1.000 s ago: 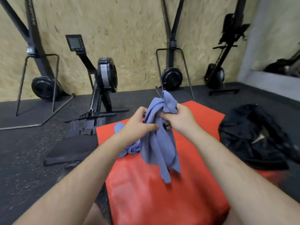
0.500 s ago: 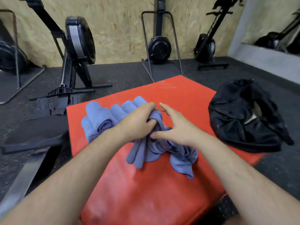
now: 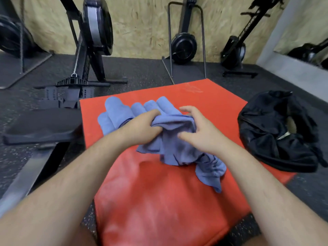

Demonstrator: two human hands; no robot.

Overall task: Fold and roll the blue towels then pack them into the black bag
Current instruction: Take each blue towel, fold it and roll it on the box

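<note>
The person is leaning over a red pad [image 3: 159,201] that is lying on the dark rubber floor [image 3: 142,71], both bare forearms reaching out over its near edge. A loose blue towel [image 3: 177,150] is sitting crumpled around the middle of the pad, its bulk bunching up under the hands and one tail trailing off toward the near right edge.

The left hand [image 3: 142,128] is gripping the towel's gathered top fold, its fingers curling tightly into the cloth and lifting that fold a little off the pad. The right hand [image 3: 198,135] is arching over the same bundle just beside the left one, its fingers spreading and bending only loosely, the thumb lying on the near side of the cloth; it is touching the towel rather than clasping it.

Behind the left hand, at the pad's far left corner, a cluster of rolled blue towels [image 3: 120,110] is lying side by side, touching one another, the nearest roll partly hiding behind the left wrist.

The black bag [image 3: 276,135] is slumping at the pad's right edge, well apart from the loose towel, its mouth gaping slightly. How far it is hanging off the pad onto the floor is hard to tell.

A black rowing machine [image 3: 95,32] is standing beyond the pad's far left corner, against a chipboard wall [image 3: 142,23].
</note>
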